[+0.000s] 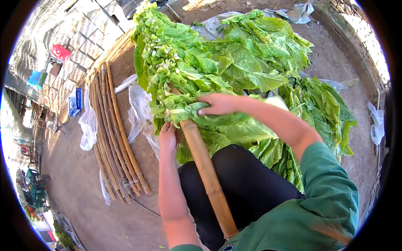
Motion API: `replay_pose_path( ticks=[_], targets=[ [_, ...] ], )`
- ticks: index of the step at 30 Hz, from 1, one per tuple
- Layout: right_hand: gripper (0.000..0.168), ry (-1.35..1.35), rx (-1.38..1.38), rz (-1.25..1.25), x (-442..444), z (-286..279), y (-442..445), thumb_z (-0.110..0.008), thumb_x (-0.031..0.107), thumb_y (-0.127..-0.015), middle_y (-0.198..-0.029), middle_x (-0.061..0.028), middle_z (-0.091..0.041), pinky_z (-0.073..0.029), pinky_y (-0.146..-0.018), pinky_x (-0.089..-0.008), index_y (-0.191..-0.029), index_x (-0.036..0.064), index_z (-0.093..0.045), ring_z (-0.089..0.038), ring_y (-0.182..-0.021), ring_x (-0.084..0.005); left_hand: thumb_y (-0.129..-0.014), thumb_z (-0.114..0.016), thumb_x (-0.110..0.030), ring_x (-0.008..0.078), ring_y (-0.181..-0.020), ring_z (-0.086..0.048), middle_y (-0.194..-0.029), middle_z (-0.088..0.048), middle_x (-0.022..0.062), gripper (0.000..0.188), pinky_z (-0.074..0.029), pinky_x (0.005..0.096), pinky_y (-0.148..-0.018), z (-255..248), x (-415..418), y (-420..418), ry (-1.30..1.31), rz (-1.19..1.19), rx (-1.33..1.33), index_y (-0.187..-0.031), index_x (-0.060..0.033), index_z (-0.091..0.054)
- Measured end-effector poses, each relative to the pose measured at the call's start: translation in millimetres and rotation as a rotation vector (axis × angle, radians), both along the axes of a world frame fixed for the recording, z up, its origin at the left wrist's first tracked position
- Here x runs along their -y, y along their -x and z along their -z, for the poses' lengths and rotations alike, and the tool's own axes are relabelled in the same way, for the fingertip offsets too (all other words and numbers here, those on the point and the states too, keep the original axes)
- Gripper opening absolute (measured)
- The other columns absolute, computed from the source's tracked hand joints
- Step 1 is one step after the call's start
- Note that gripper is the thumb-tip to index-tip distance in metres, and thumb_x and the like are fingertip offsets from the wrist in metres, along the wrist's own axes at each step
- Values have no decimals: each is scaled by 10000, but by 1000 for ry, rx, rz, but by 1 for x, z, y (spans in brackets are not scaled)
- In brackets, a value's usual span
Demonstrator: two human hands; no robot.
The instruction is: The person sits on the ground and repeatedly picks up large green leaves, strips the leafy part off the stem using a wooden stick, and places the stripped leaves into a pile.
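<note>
A thick bamboo pole (205, 174) runs from my waist, over my black-trousered legs, up under a dense row of broad green leaves (176, 69) whose stem ends line up along it. My right hand (220, 104) lies on the leaves just right of the pole, its thumb and fingers pressing at the stem ends of the nearest bunch (182, 112). Left of the pole, my left hand (169, 135) has its fingertips raised to the lower edge of that bunch; what they pinch, if anything, is hidden. More large leaves (257, 56) lie piled to the right.
Several bamboo poles (114, 135) lie side by side on the dirt ground at left, near white plastic sheeting (89, 125) and a blue printed packet (75, 102). Another leaf heap (323, 109) lies at right. A green vehicle (36, 188) stands far left.
</note>
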State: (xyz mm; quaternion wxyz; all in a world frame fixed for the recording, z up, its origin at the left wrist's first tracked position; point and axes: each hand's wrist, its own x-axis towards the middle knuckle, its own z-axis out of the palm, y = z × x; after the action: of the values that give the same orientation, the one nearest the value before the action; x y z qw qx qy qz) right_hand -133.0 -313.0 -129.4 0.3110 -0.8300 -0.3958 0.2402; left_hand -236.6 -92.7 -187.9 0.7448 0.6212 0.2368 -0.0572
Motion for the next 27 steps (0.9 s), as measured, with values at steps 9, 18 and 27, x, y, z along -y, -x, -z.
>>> replay_pose_path(
  ticks=[9, 18, 27],
  targets=[
    [739, 70, 392, 486, 46, 67, 119, -693, 317, -697, -1380, -171, -277, -346, -977, -424, -1292, 58, -341, -373, -1204, -358, -944, -352, -151, 262, -694, -606, -930, -564, 133, 195, -532, 371, -619, 11, 23, 4, 281, -156, 149, -1039, -5, -439],
    [696, 128, 261, 605, -29, 150, 31, -625, 305, -770, -1387, -193, -229, -377, -947, -406, -1281, -22, -285, -397, -1162, -356, -937, -338, -167, 326, -679, -609, -881, -554, 163, 190, -535, 422, -570, -24, 46, -34, 367, -174, 67, -1031, -28, -427],
    [660, 591, -193, 941, 159, 149, 223, -585, 313, -804, -1310, -196, -362, -378, -941, -392, -1323, 16, -306, -426, -1145, -339, -942, -291, -397, 238, -684, -569, -836, -574, 118, 419, -486, 330, -583, 20, 6, -29, 446, -143, -51, -993, -39, -502]
  ],
)
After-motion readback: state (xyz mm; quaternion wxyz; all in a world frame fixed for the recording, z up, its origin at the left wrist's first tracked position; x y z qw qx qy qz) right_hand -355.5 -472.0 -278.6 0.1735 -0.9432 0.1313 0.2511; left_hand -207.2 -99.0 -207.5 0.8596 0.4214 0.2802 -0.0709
